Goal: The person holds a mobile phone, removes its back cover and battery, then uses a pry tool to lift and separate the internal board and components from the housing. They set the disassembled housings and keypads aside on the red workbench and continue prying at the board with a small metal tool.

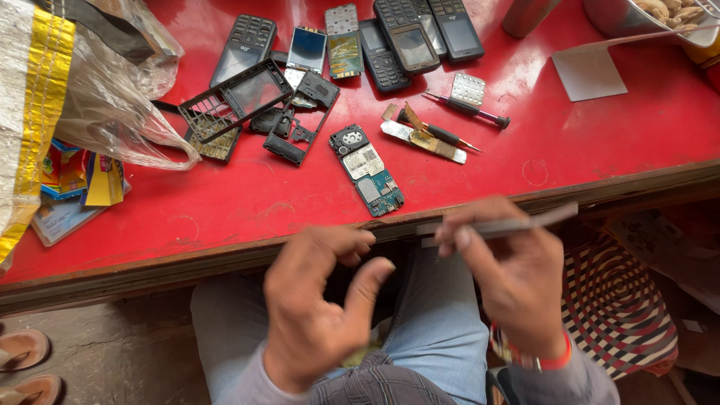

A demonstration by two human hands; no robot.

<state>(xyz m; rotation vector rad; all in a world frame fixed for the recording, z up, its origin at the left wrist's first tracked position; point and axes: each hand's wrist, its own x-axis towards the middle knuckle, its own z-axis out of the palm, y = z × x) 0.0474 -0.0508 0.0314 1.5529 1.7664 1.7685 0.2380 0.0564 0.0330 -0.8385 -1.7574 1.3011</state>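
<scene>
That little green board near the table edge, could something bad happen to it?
Maybe. The circuit board lies close to the red table's edge, so a bump from the left hand might knock it off. The right hand holds thin tweezers, whose tip could scratch it. Loose screwdrivers could roll.

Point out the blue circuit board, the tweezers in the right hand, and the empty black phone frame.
Blue circuit board [367, 171], head view, on its middle shield.
Tweezers [517, 223], head view, on the grey shaft past the fingers.
Right hand [517, 281], head view, on its back.
Black phone frame [236, 100], head view, on its lower bar.
</scene>
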